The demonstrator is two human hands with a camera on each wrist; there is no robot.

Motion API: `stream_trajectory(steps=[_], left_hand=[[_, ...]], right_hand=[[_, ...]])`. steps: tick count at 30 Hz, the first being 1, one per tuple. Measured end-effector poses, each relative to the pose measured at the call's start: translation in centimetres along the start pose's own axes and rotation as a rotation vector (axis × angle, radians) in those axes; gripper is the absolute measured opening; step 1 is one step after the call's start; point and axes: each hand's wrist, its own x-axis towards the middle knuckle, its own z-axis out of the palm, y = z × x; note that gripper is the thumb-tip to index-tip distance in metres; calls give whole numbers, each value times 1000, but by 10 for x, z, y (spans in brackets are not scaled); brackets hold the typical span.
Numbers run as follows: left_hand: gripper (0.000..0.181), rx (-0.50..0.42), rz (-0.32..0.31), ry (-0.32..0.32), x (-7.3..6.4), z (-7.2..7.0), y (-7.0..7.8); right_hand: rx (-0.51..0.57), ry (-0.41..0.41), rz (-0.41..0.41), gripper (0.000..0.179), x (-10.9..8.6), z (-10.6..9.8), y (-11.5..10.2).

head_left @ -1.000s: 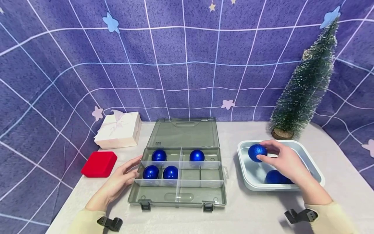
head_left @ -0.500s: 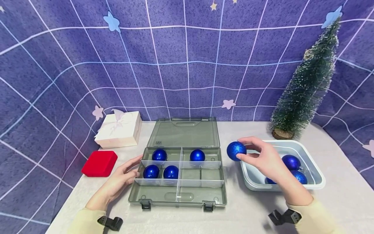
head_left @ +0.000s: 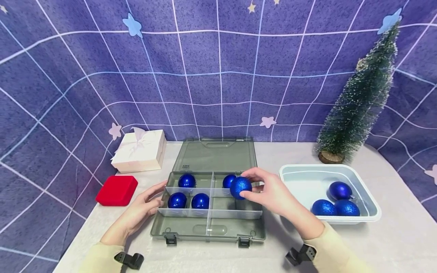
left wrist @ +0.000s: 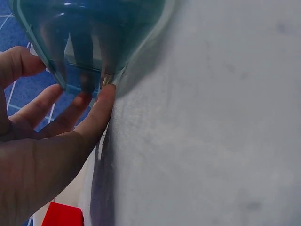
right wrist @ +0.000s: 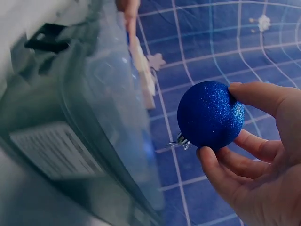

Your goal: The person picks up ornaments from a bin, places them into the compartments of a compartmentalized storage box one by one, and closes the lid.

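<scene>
My right hand (head_left: 273, 191) pinches a glittery blue Christmas ball (head_left: 241, 188) between thumb and fingers. The ball hangs over the right half of an open, divided storage box (head_left: 184, 227), overlapping a smooth blue ball (head_left: 228, 181) in the back right compartment. In the right wrist view, the held ball (right wrist: 209, 115) shows its silver cap and loop. Three shiny blue balls (head_left: 200, 201) sit in the box's left compartments. At the box's left side, my left hand (head_left: 145, 206) rests its extended fingertips against the wall, as the left wrist view of the fingers (left wrist: 96, 115) also shows.
A pale blue tub (head_left: 297, 189) on the right holds three blue balls (head_left: 341, 190). Behind it stands a small frosted tree (head_left: 358, 98). A white gift box (head_left: 140, 151) and a red box (head_left: 117, 190) lie at left. A patterned cloth (head_left: 191, 87) hangs behind the table.
My right hand has carried the glittery ball up and left, out of the tub and over the storage box. My left hand has stayed at the box's side.
</scene>
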Motion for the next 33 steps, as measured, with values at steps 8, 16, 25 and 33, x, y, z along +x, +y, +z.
stream_trajectory(steps=[8, 16, 25, 33], left_hand=[[73, 1, -7, 1, 0, 2, 2], [73, 11, -21, 3, -1, 3, 4], [72, 14, -15, 11, -2, 2, 2], [72, 14, -4, 10, 0, 2, 1]], right_hand=[[-45, -59, -29, 36, 11, 29, 6], [-107, -64, -71, 37, 12, 49, 13], [-292, 18, -122, 40, 10, 64, 14], [-277, -4, -154, 37, 6, 62, 17]])
